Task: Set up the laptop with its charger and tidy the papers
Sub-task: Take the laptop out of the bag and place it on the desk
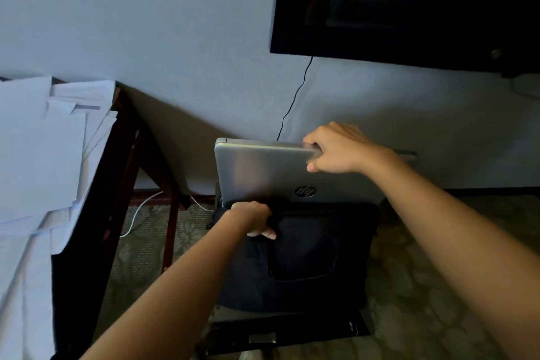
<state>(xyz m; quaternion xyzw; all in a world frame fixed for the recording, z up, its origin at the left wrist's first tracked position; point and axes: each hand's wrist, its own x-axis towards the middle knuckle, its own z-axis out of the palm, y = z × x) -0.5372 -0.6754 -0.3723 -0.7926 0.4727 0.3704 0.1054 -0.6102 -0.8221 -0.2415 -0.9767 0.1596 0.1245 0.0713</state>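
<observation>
laptop: closed silver metal HP laptop [268,172], "hp" logo readable, half out of bag
right hand [336,149]: clamped on its top edge
left hand [257,219]: gripping black fabric laptop bag [304,257] underneath
papers: loose white paper sheets [41,149], well left of both hands

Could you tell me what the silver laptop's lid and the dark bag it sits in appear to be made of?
Silver closed laptop: likely brushed metal or metal-look plastic; the lid has a soft satin sheen. Dark bag: probably woven fabric; matte, no glare, with a seamed front pocket.
</observation>
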